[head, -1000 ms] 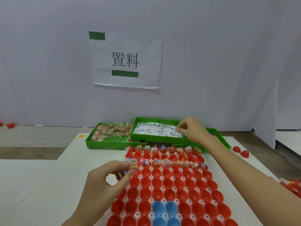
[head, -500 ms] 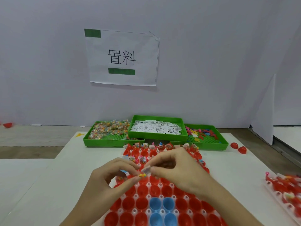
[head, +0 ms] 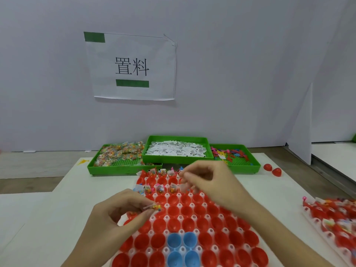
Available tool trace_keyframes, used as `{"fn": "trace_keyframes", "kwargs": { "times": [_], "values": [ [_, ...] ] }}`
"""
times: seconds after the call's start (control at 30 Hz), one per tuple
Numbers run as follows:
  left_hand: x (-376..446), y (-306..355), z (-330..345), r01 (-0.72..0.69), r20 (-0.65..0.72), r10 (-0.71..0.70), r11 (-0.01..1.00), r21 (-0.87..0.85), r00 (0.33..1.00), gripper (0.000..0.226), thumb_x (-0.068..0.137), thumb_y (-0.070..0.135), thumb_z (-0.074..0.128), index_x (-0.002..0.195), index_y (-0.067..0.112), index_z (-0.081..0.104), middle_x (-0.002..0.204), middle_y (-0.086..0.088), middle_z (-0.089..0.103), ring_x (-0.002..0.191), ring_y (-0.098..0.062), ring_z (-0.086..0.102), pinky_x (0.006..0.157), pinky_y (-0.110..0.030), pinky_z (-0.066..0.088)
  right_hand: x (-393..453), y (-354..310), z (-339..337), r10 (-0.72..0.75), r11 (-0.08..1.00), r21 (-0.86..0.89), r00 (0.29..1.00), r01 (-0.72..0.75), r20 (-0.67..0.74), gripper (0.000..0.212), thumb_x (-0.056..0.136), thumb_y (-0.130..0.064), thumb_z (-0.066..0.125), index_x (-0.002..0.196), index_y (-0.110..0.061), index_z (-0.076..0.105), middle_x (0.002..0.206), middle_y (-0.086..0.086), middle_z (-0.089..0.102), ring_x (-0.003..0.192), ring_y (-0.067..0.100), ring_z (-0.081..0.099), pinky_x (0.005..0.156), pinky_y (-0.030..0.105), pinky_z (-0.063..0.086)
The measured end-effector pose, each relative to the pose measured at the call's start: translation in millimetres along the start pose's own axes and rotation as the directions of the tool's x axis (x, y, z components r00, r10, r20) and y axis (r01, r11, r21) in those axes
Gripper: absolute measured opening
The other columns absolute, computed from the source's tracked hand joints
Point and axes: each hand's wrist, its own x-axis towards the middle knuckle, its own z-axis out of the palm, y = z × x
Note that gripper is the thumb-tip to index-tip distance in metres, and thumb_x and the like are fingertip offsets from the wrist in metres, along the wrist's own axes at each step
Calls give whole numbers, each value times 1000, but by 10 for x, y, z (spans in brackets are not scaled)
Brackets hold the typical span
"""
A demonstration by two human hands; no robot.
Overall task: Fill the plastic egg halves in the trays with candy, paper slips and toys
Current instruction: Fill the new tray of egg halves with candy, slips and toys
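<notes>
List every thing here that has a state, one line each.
left hand: pinching a candy packet
right hand: fingers curled over the second row, pinching a paper slip
egg tray: far two rows filled, the rest empty
blue egg halves: empty
candy bin: partly full
paper slip bin: full
toy bin: partly full
side tray: eggs filled

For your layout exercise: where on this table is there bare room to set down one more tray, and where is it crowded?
Bare white table left of the egg tray, below the candy bin. A narrower strip lies between that tray and the right-hand filled tray. Crowded: the far edge with three green bins.
</notes>
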Motion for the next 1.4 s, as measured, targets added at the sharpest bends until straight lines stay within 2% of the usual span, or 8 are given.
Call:
{"fn": "trace_keyframes", "kwargs": {
  "times": [0.13, 0.2, 0.37, 0.8, 1.07, 1.2, 1.3, 1.4],
  "values": [
    [5, -3, -2, 2, -34, -2, 1000, -7, 999, 22, 76, 17, 81, 97, 24, 82, 85, -7, 75, 77, -23, 72, 71, -26, 59, 464, 368, -461, 73, 975, -181, 953, -131, -293, 14, 98, -7, 64, 103, -14, 75, 85, 0, 76, 72, 10, 71, 64, 19, 58],
    [2, -10, -2, 6, -37, -6, 1000, -1, 999, 23, 76, 17, 80, 97, 26, 82, 86, -7, 75, 78, -23, 72, 71, -26, 59, 690, 608, -675, 116, 923, -301, 920, -239, -375, 14, 98, -8, 64, 106, -11, 75, 93, 4, 76, 79, 14, 70, 79, 30, 61],
    [2, -39, -11, 15, -50, -15, 1000, 8, 999, 23, 76, 18, 81, 97, 27, 82, 86, -7, 74, 78, -24, 72, 72, -28, 59, 984, 1019, -950, 223, 730, -631, 964, -262, -143, 11, 92, -18, 76, 102, -16, 80, 102, 5, 77, 88, 14, 67, 78, 24, 47],
    [-4, -91, -53, 7, -44, -4, 998, 55, 999, 23, 78, 23, 82, 101, 28, 81, 90, -5, 75, 81, -25, 72, 73, -31, 60, 1330, 1102, -865, 408, 650, -716, 912, -255, 45, 12, 92, -17, 74, 101, -11, 79, 103, 4, 76, 95, 19, 67, 85, 31, 54],
    [2, -85, -46, 21, -38, -19, 998, 63, 999, 22, 79, 23, 81, 99, 30, 81, 90, -3, 75, 81, -24, 73, 73, -30, 61, 1230, 1169, -925, 374, 760, -566, 927, -320, -21, 9, 88, -7, 74, 90, -15, 76, 90, 1, 72, 86, 16, 65, 71, 22, 50],
    [-4, -83, -52, 40, -49, -37, 997, 65, 998, 22, 78, 22, 82, 98, 32, 81, 91, -2, 76, 82, -23, 73, 75, -30, 61, 1167, 1171, -926, 243, 844, -431, 945, -318, -221, 12, 90, -16, 77, 102, -12, 77, 90, 2, 74, 77, 9, 64, 61, 16, 44],
    [2, -70, -40, 67, -58, -65, 997, 43, 996, 22, 78, 23, 82, 96, 34, 81, 92, -2, 77, 85, -23, 74, 78, -28, 61, 1056, 1052, -955, 153, 947, -199, 899, -251, -409, 10, 89, -15, 79, 97, -11, 79, 95, 10, 78, 84, 20, 71, 77, 32, 57],
    [-6, -48, -19, 72, -57, -71, 997, 21, 996, 22, 78, 22, 81, 97, 33, 82, 94, -3, 77, 87, -24, 75, 80, -29, 60, 843, 753, -868, 154, 987, 17, 909, -160, -388, 8, 87, -14, 80, 94, -11, 79, 86, 9, 79, 88, 31, 75, 82, 49, 61]
  ]
}}
